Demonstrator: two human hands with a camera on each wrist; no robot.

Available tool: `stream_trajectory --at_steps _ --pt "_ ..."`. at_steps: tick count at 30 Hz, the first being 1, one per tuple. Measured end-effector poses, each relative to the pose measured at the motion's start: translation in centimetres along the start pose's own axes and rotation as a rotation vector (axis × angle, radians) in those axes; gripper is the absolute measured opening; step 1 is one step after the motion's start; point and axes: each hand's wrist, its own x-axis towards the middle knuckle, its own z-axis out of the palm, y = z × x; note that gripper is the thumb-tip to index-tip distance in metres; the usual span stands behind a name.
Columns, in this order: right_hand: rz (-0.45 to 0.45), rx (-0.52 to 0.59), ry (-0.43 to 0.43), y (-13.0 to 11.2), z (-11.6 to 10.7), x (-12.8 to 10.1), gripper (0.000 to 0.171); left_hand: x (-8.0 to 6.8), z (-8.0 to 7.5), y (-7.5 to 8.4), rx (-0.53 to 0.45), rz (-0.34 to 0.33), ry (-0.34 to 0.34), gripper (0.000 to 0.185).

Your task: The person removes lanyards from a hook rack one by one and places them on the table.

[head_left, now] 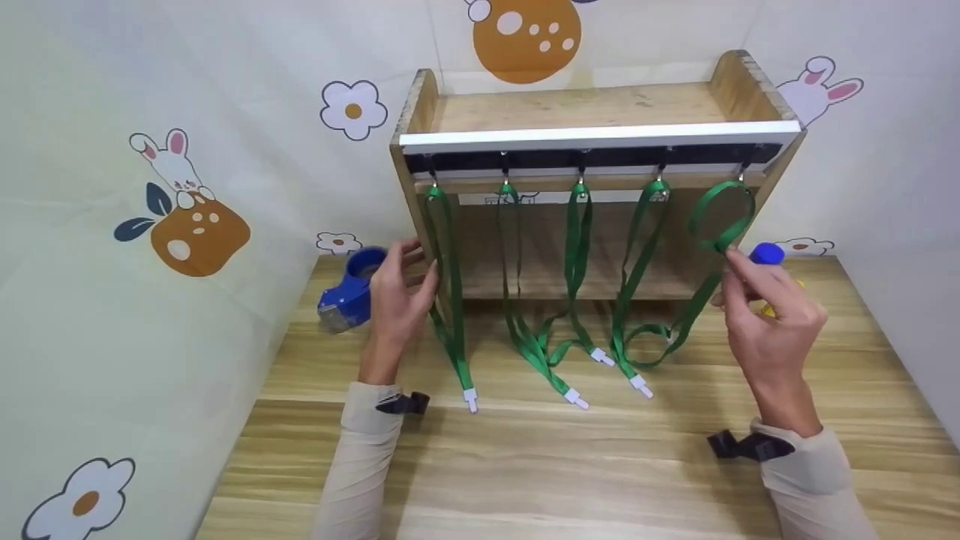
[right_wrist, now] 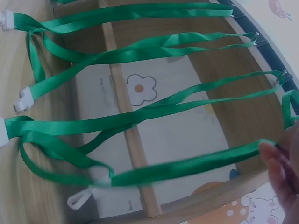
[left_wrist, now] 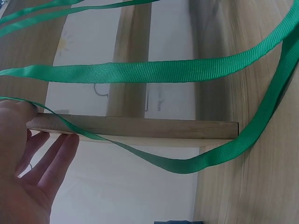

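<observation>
Four green lanyards with white clips hang from hooks on the dark strip of a small wooden shelf (head_left: 562, 136); one is the far-left lanyard (head_left: 454, 330). Below the rightmost hook (head_left: 742, 174), my right hand (head_left: 776, 322) pinches a fifth green lanyard (head_left: 701, 304) between thumb and fingertips. Its small upper loop (head_left: 694, 214) stands above the fingers and overlaps the hook's lower end. The rest trails down to the table, its clip (right_wrist: 84, 198) showing in the right wrist view. My left hand (head_left: 401, 292) grips the shelf's left side board (left_wrist: 140, 127), close to the far-left lanyard.
A blue tape dispenser (head_left: 349, 296) sits left of the shelf, behind my left hand. To the right, partly hidden by my right hand, is a thing with a round blue top (head_left: 767, 253). The wood-grain table (head_left: 570, 472) meets a patterned wall covering (head_left: 247, 97).
</observation>
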Motion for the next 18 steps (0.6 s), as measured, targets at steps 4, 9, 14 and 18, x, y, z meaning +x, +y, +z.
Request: stream_trajectory --at_steps 4,9,14,18 --pt "-0.004 0.022 0.024 -0.9 -0.3 0.4 0.023 0.0 0.0 0.0 0.003 -0.006 -0.002 0.034" --pt "0.008 0.030 0.027 -0.8 -0.7 0.8 0.019 -0.2 0.1 0.0 -0.004 -0.005 0.001 0.035" --pt "0.002 0.065 0.093 -1.1 -0.9 1.2 0.015 -0.2 0.1 0.0 -0.019 0.000 0.008 0.035" --pt "0.044 0.167 0.158 -2.2 -1.4 1.8 0.010 -0.2 0.1 0.1 -0.013 -0.012 0.007 0.034"
